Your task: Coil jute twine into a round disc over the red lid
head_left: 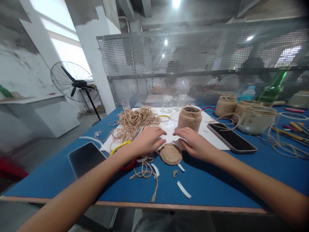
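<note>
A round coil of jute twine (pixel 171 154) lies flat on the blue table, at the front edge of a white sheet (pixel 216 141). My left hand (pixel 150 139) hovers on its upper left, fingers stretched out and holding nothing. On the other side, my right hand (pixel 194 142) is also open, its thumb apart from the fingers near the coil's upper right. Whether either hand touches the coil or sheet is hard to tell. Just behind my right hand stands a jar wrapped in jute twine (pixel 190 118). Scissors with yellow and red handles (pixel 120 146) lie partly hidden under my left forearm.
Loose jute twine (pixel 138 119) is heaped at back left. Two glass jars (pixel 167 103) stand near a perforated metal screen (pixel 145 64). A phone (pixel 231 138) and more jars (pixel 257 119) sit right; a dark tablet-like device (pixel 87 158) lies left. Paper strips (pixel 183 189) lie in front.
</note>
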The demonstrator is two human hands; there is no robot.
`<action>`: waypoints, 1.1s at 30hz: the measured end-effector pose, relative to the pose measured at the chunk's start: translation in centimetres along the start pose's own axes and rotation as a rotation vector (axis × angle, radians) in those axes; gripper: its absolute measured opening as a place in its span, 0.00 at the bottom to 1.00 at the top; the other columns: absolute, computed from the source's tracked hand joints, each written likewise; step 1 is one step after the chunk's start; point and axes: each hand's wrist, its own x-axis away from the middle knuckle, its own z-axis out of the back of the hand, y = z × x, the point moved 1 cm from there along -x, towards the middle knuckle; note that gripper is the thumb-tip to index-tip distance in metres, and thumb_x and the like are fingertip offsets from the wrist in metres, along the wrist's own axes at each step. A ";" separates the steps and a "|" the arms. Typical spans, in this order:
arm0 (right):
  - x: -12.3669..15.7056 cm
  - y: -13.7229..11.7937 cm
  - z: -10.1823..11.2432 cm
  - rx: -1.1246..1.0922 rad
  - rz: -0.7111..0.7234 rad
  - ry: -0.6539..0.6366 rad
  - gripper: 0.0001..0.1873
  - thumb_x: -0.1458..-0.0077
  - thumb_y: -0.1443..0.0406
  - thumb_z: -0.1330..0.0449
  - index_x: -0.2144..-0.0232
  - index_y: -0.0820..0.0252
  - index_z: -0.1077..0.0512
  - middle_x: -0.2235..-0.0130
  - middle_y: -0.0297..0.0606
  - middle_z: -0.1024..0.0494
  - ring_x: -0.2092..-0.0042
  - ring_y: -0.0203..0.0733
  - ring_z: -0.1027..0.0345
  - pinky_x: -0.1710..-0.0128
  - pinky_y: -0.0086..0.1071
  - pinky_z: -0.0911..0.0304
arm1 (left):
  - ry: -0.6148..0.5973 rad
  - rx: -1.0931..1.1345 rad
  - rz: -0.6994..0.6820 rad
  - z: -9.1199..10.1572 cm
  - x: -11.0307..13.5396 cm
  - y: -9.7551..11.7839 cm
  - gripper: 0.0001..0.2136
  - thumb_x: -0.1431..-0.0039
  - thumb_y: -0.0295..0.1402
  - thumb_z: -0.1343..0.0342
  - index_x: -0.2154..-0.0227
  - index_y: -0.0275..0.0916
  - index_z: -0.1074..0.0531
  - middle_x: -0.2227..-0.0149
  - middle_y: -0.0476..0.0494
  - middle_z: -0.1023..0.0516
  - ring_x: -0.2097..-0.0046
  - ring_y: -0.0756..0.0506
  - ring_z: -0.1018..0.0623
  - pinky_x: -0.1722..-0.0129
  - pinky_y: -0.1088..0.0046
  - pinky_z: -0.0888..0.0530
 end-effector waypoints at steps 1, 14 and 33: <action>0.0 0.0 0.1 0.001 -0.004 0.016 0.13 0.45 0.70 0.52 0.57 0.62 0.36 0.58 0.45 0.30 0.55 0.45 0.40 0.55 0.40 0.42 | -0.030 0.079 -0.074 0.1 0.0 0.6 0.22 0.44 0.43 0.53 0.49 0.38 0.41 0.51 0.38 0.33 0.50 0.42 0.34 0.51 0.64 0.40; 0.2 0.1 1.5 -0.001 -0.017 0.128 0.11 0.46 0.69 0.51 0.60 0.61 0.34 0.61 0.43 0.28 0.57 0.45 0.39 0.57 0.40 0.42 | -0.278 0.146 -0.241 -0.3 -0.7 1.9 0.37 0.53 0.47 0.46 0.43 0.34 0.50 0.50 0.33 0.35 0.49 0.38 0.35 0.49 0.62 0.42; 0.4 0.7 5.3 -0.168 -0.239 0.605 0.09 0.47 0.69 0.51 0.67 0.56 0.32 0.66 0.38 0.28 0.63 0.41 0.34 0.62 0.35 0.39 | 0.027 0.167 -0.036 4.2 -3.7 1.2 0.39 0.52 0.44 0.47 0.41 0.36 0.57 0.50 0.34 0.33 0.53 0.40 0.31 0.56 0.64 0.35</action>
